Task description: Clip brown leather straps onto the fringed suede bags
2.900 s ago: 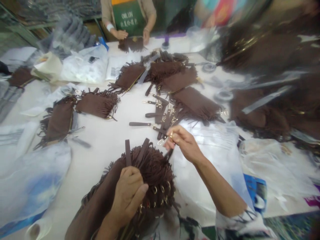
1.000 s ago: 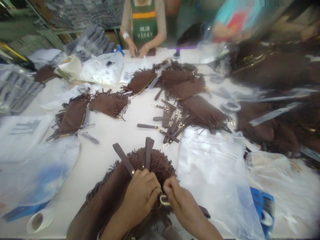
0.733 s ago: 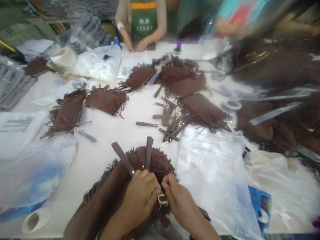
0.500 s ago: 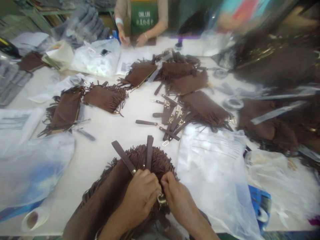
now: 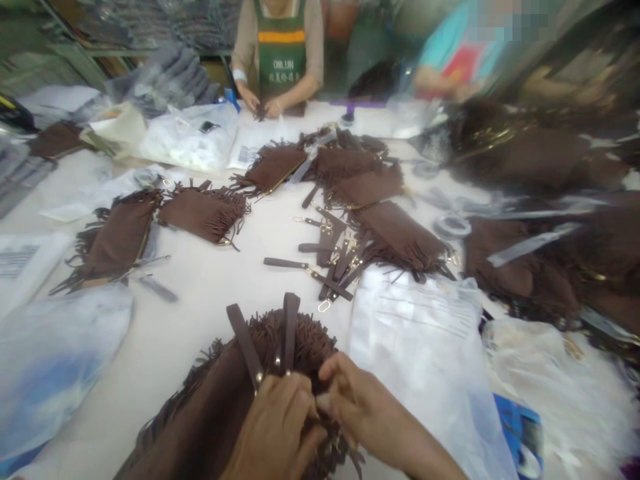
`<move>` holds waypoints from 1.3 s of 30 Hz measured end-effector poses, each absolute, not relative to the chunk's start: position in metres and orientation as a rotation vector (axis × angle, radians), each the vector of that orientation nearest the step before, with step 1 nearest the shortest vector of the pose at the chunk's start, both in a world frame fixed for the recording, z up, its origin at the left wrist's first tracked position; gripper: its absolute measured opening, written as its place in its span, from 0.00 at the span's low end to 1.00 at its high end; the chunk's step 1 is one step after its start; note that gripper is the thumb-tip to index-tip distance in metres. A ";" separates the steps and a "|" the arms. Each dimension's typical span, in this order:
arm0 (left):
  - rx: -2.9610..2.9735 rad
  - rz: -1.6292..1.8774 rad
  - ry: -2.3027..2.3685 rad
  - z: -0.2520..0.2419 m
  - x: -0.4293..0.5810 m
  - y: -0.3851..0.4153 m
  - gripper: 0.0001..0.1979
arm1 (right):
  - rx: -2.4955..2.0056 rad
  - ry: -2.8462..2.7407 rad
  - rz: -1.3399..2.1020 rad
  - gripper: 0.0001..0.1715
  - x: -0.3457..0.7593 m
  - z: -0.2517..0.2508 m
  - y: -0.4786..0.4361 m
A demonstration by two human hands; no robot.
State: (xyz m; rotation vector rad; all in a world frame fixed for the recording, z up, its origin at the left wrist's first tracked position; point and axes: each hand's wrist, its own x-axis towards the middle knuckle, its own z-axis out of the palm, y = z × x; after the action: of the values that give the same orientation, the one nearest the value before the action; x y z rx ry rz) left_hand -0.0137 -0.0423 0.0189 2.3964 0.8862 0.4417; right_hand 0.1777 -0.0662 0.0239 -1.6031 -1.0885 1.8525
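A large brown fringed bag (image 5: 195,407) lies in front of me at the table's near edge. My left hand (image 5: 280,420) is closed at its upper edge around the lower ends of dark brown wrist straps; one strap loop (image 5: 245,343) leans left and another strap loop (image 5: 290,330) stands upright above the knuckles. My right hand (image 5: 363,407) is right beside it, thumb and fingers bent together in a pinch close to the left fingertips. What the right fingers hold is hidden. Fringe hangs around and below both hands.
Beyond the bag lies a pile of loose wrist straps (image 5: 335,260) with gold clasps. Fringed brown pouches (image 5: 400,230) are spread across the table, with more pouches (image 5: 200,213) at left. Plastic bags (image 5: 410,347) flank me. A co-worker in a green apron (image 5: 281,60) works opposite.
The view has tilted up slightly, so things sit lower in it. My right hand's fingers have shifted and now overlap the spot where a gold clasp showed between my hands.
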 end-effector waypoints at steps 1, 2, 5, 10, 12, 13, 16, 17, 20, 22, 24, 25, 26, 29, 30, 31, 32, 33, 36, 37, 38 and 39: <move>2.439 0.537 0.811 0.016 -0.014 -0.044 0.06 | -1.424 -0.973 2.077 0.15 0.184 0.024 -0.055; 2.474 0.606 0.722 0.014 -0.014 -0.045 0.08 | -1.249 -0.853 2.274 0.20 0.189 0.022 -0.043; 2.540 0.707 0.558 0.014 -0.016 -0.043 0.08 | -0.859 -0.632 2.637 0.32 0.194 0.008 -0.004; 2.594 0.615 0.778 0.016 -0.017 -0.035 0.07 | -0.975 -1.186 2.419 0.28 0.193 -0.020 0.049; 2.513 0.580 0.926 0.012 -0.018 -0.036 0.08 | -1.350 -1.588 1.936 0.26 0.196 -0.036 0.063; 2.479 0.578 0.972 0.010 -0.020 -0.036 0.08 | -1.517 -1.717 1.716 0.25 0.198 -0.046 0.066; 2.444 0.559 1.032 0.003 -0.025 -0.041 0.06 | -1.806 -1.914 1.377 0.16 0.203 -0.081 0.061; 2.437 0.552 1.054 0.002 -0.026 -0.042 0.06 | -1.860 -1.979 1.289 0.12 0.204 -0.091 0.056; 2.355 0.581 1.172 0.007 -0.027 -0.045 0.05 | -1.966 -2.152 1.064 0.12 0.206 -0.115 0.040; 2.285 0.578 1.230 0.015 -0.025 -0.044 0.04 | -2.004 -2.225 0.978 0.14 0.206 -0.123 0.036; 2.257 0.518 1.228 0.022 -0.022 -0.042 0.03 | -2.006 -2.271 0.927 0.12 0.207 -0.124 0.038; 2.260 0.482 1.214 0.025 -0.021 -0.041 0.04 | -1.987 -2.287 0.912 0.10 0.208 -0.123 0.039; 2.271 0.452 1.196 0.028 -0.020 -0.040 0.05 | -1.955 -2.300 0.904 0.08 0.209 -0.119 0.041; 2.310 0.352 1.108 0.033 -0.016 -0.036 0.12 | -1.817 -2.310 0.907 0.05 0.213 -0.098 0.038; 2.317 0.305 1.075 0.034 -0.014 -0.036 0.13 | -1.779 -2.295 0.914 0.05 0.214 -0.088 0.033; 2.317 0.256 1.044 0.036 -0.013 -0.034 0.13 | -1.751 -2.266 0.923 0.05 0.216 -0.076 0.026; 2.310 0.215 1.016 0.037 -0.013 -0.033 0.12 | -1.736 -2.223 0.930 0.08 0.217 -0.062 0.018; 2.298 0.185 0.991 0.039 -0.012 -0.031 0.10 | -1.732 -2.174 0.934 0.11 0.218 -0.048 0.007; 2.256 0.148 0.909 0.043 -0.013 -0.025 0.10 | -1.705 -1.997 0.967 0.16 0.217 -0.010 -0.032; 2.237 0.147 0.893 0.043 -0.014 -0.023 0.12 | -1.675 -1.908 1.011 0.16 0.216 0.001 -0.047; 2.214 0.155 0.890 0.042 -0.016 -0.022 0.14 | -1.645 -1.810 1.068 0.16 0.213 0.010 -0.061; 2.184 0.176 0.903 0.040 -0.018 -0.021 0.15 | -1.620 -1.711 1.134 0.16 0.210 0.017 -0.075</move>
State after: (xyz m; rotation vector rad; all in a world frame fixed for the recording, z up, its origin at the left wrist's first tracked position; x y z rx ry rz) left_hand -0.0179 -0.0213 0.0402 2.1837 0.9029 0.1762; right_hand 0.2095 -0.0747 0.0165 -1.6202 -1.7108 1.1338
